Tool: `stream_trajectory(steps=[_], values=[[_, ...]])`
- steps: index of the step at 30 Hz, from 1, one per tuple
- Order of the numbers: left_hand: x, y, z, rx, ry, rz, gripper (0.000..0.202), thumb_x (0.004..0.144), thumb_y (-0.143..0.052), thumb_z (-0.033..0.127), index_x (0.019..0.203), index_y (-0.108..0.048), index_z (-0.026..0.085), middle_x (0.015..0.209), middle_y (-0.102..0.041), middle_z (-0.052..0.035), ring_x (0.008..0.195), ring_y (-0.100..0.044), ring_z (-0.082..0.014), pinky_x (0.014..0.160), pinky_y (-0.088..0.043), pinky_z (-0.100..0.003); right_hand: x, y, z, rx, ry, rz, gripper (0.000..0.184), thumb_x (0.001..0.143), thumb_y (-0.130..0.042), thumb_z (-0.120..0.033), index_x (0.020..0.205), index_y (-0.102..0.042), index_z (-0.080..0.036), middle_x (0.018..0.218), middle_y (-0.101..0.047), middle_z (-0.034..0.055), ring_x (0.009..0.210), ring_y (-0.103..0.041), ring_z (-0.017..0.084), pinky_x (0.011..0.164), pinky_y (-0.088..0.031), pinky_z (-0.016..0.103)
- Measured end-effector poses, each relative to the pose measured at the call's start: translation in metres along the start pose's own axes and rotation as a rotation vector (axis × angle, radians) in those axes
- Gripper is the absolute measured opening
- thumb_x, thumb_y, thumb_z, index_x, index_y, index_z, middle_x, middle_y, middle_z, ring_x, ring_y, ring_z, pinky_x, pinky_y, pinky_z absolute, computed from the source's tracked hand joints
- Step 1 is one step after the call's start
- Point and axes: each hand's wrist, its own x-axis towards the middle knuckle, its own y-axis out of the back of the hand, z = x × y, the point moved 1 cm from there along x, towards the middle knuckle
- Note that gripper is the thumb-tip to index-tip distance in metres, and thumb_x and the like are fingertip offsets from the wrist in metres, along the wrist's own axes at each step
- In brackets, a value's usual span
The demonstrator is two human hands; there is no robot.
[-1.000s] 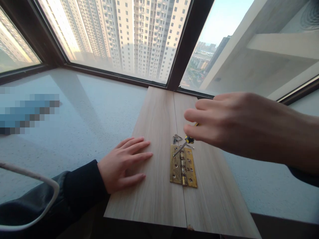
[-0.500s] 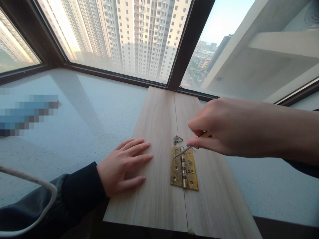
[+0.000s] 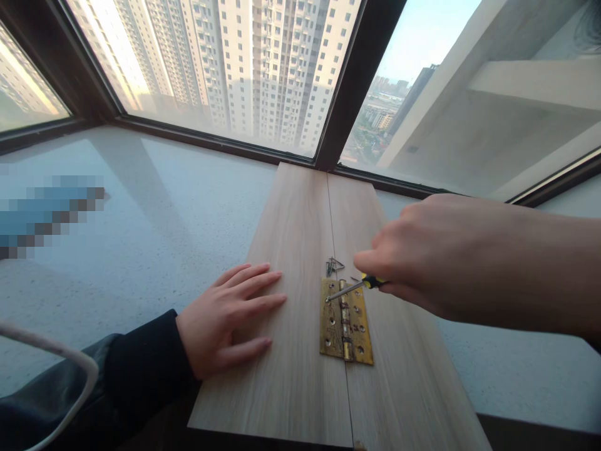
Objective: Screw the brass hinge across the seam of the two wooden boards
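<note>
My right hand (image 3: 413, 260) is closed around the yellow-and-black handle of a screwdriver (image 3: 347, 290). Its tip meets a hole on the left leaf of a brass hinge (image 3: 346, 338); whether a screw sits there is too small to tell. The hinge lies open flat, its knuckle along the seam between two pale wooden boards (image 3: 300, 219). Several small screws (image 3: 332, 265) rest in a pile just beyond the hinge. My left hand (image 3: 235, 313) is spread flat on the left board, holding nothing.
The boards lie on a speckled white sill (image 3: 188, 207), reaching back to the dark window frame (image 3: 225, 139). A pixelated bluish object (image 3: 47, 210) is at the far left. A white cable (image 3: 87, 376) loops over my left sleeve at the lower left.
My right hand has turned and moved slightly right and down, showing more of the screwdriver handle. The screwdriver tip is still at the same part of the hinge. My left hand stays put.
</note>
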Motion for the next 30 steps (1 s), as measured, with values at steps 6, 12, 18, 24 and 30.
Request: stream_trajectory(steps=[6,12,18,24,30], values=[[0.0,0.001,0.0,-0.008,-0.004,0.001,0.048,0.08,-0.052,0.046,0.125,-0.051,0.027,0.141,-0.04,-0.0031,0.131,-0.032,-0.0289,0.107,-0.026,-0.051,0.009,0.003,0.022,0.008,-0.212,-0.409,0.027,0.071,-0.067,-0.043,0.054,-0.061,-0.023,0.045,-0.051,-0.0012,0.031,-0.04,0.009,0.03,-0.022,0.023],[-0.001,0.0,0.0,-0.014,0.002,0.005,0.048,0.08,-0.052,0.046,0.124,-0.051,0.028,0.141,-0.04,-0.0028,0.131,-0.032,-0.0289,0.107,-0.026,-0.052,-0.037,-0.029,0.053,0.061,-0.409,-0.196,0.013,0.074,-0.062,-0.035,0.074,-0.058,-0.022,0.06,-0.054,0.0009,0.047,-0.044,0.013,0.042,-0.02,0.026],[-0.001,0.0,0.001,-0.025,0.013,0.013,0.048,0.08,-0.052,0.046,0.124,-0.052,0.028,0.14,-0.041,-0.0028,0.131,-0.032,-0.0291,0.107,-0.026,-0.053,-0.051,-0.111,0.06,0.367,-0.555,-0.126,0.027,0.089,-0.05,-0.039,0.086,-0.055,-0.013,0.073,-0.054,0.0001,0.063,-0.052,0.011,0.059,-0.044,0.025],[-0.001,-0.001,0.0,-0.033,0.009,0.017,0.048,0.079,-0.054,0.045,0.124,-0.052,0.027,0.14,-0.041,-0.0032,0.131,-0.032,-0.0296,0.108,-0.025,-0.052,-0.047,-0.138,0.053,0.614,-0.506,-0.09,0.028,0.09,-0.052,-0.038,0.1,-0.056,-0.012,0.087,-0.057,0.0029,0.074,-0.057,0.013,0.068,-0.05,0.03],[-0.001,-0.002,0.001,-0.034,-0.001,0.031,0.047,0.08,-0.053,0.045,0.123,-0.052,0.026,0.139,-0.042,-0.0045,0.13,-0.033,-0.0304,0.107,-0.026,-0.053,-0.051,-0.14,0.051,0.657,-0.479,0.025,0.029,0.091,-0.05,-0.04,0.094,-0.057,-0.012,0.086,-0.057,0.0027,0.077,-0.056,0.014,0.072,-0.048,0.033]])
